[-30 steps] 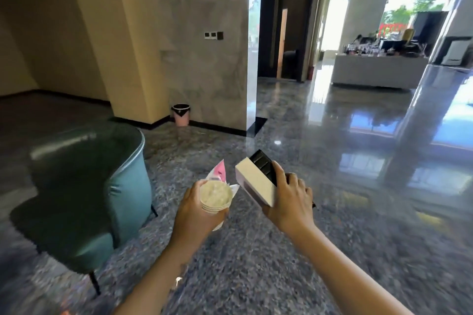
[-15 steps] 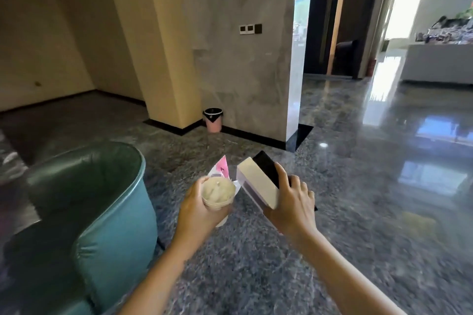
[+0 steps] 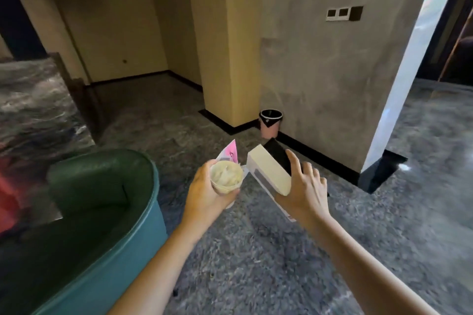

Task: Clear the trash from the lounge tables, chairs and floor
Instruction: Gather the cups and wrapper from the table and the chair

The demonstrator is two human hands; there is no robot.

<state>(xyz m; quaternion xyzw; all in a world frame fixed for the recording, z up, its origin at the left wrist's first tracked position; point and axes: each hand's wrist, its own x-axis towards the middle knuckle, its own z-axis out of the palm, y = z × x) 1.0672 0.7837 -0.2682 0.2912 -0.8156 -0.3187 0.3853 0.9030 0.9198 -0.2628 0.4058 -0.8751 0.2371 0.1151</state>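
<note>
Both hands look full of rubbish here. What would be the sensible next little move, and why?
Probably keep walking forward to the pink bin by the grey wall. The left hand has its grip on a paper cup stuffed with crumpled paper, with a pink wrapper beside it, and the right hand holds a white box. The bin is ahead on the floor, too far to drop anything in.

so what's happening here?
A person is carrying trash in both hands. The left hand holds a paper cup stuffed with crumpled paper, plus a pink wrapper. The right hand grips a white and black box. A small lined bin stands ahead against the wall, beyond a green armchair.
</note>
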